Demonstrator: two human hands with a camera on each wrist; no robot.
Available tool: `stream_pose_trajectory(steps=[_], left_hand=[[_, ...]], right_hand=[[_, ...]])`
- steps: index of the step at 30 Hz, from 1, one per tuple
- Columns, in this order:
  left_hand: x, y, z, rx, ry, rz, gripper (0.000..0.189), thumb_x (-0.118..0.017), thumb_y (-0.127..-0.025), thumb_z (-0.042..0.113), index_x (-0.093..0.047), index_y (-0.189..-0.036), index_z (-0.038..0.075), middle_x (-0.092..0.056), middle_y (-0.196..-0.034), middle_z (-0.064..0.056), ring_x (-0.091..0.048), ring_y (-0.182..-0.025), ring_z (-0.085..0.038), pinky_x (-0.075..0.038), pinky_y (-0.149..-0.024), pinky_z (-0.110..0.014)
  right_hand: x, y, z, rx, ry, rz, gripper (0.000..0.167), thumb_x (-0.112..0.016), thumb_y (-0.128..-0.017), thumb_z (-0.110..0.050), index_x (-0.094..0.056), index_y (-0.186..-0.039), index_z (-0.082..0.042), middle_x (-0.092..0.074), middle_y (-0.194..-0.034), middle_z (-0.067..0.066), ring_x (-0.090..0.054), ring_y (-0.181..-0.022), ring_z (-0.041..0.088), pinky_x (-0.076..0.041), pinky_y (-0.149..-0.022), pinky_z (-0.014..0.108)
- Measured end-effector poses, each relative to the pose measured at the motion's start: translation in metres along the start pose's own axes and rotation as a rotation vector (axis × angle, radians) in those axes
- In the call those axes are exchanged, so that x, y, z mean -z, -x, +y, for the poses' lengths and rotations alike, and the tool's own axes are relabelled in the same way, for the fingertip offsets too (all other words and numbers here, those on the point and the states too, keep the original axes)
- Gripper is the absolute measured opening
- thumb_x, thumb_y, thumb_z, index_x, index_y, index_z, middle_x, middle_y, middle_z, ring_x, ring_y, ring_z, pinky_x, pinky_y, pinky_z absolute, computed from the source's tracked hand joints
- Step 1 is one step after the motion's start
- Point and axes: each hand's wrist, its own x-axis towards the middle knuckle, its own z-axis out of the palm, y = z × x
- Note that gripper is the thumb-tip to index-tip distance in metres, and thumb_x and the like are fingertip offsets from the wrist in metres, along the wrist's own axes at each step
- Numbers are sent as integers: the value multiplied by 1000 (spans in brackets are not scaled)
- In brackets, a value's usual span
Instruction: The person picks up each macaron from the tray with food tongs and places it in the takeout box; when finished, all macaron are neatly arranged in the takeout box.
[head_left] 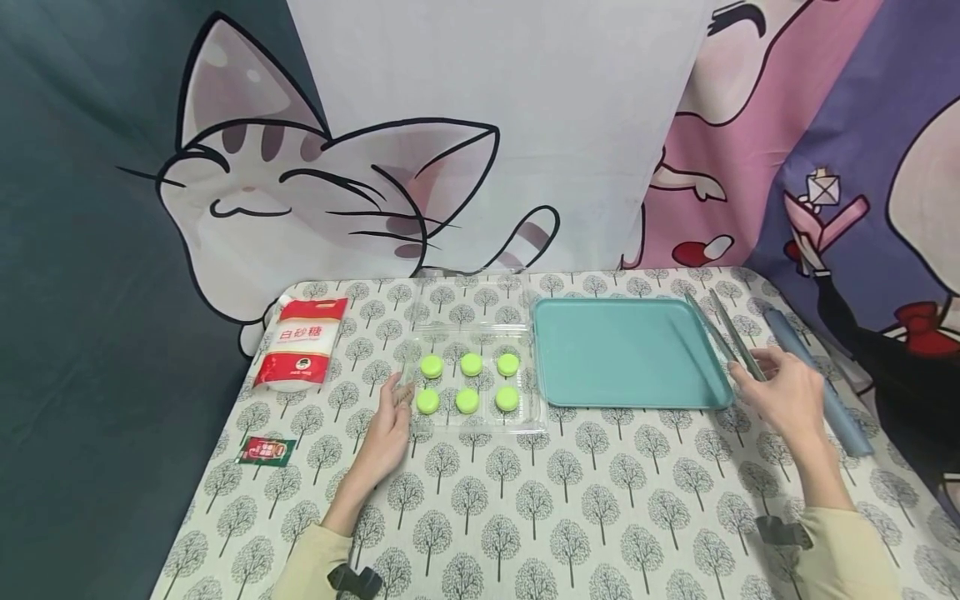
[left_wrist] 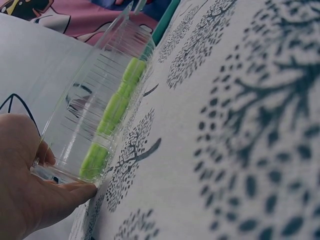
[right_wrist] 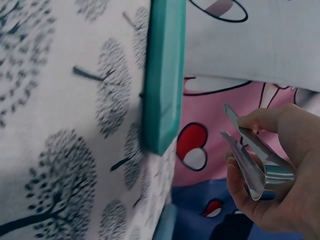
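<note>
My left hand grips the left side of a clear plastic box, its thumb and fingers at the wall in the left wrist view. Inside the box sit several round lime-green pieces, arranged in two rows; they look like macarons. The box's lid is folded back behind it. Over the right edge of the teal tray, my right hand holds a pair of metal tongs. The tongs' tips are apart with nothing between them, and they point toward the back.
A red and white sugar bag lies at the back left, with a small red and green packet in front of it. Right of the tray lies a long blue-grey roll. A cartoon curtain hangs behind the table.
</note>
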Motion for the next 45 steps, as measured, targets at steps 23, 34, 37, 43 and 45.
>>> stream_pose_trajectory(steps=[23, 34, 37, 43, 45], left_hand=[[0, -1, 1, 16, -3, -6, 58, -34, -109, 15, -11, -162, 7, -37, -160, -22, -36, -148, -42, -21, -126, -58], [0, -2, 2, 11, 5, 0, 59, -34, -109, 16, -11, -162, 7, -36, -161, -21, -36, -147, -42, -21, -126, -57], [0, -2, 3, 20, 4, -6, 59, -35, -109, 17, -10, -162, 7, -36, -161, -20, -35, -148, -41, -21, -126, -57], [1, -1, 2, 38, -2, -13, 60, -35, -109, 21, -9, -163, 10, -36, -162, -18, -34, -149, -40, -19, -126, -58], [2, 0, 2, 42, -4, -12, 60, -35, -110, 22, -9, -163, 10, -36, -162, -19, -34, -149, -40, -19, -126, -60]], right_hand=[[-13, -1, 58, -143, 118, -127, 61, -65, -95, -39, -57, -127, 13, -61, -119, 42, -56, -104, 60, -41, -87, 62], [-13, 0, 63, -146, 145, -177, 65, -68, -93, -41, -55, -127, 12, -64, -117, 39, -54, -103, 62, -41, -80, 61], [-12, -1, 63, -155, 157, -201, 65, -67, -94, -41, -54, -128, 12, -63, -119, 38, -53, -105, 62, -42, -81, 63], [-11, -4, 61, -191, 169, -239, 75, -66, -94, -46, -47, -133, 14, -63, -117, 38, -49, -106, 64, -44, -80, 67], [-9, -8, 58, -205, 172, -245, 82, -66, -93, -50, -42, -137, 16, -62, -116, 37, -49, -106, 65, -46, -77, 66]])
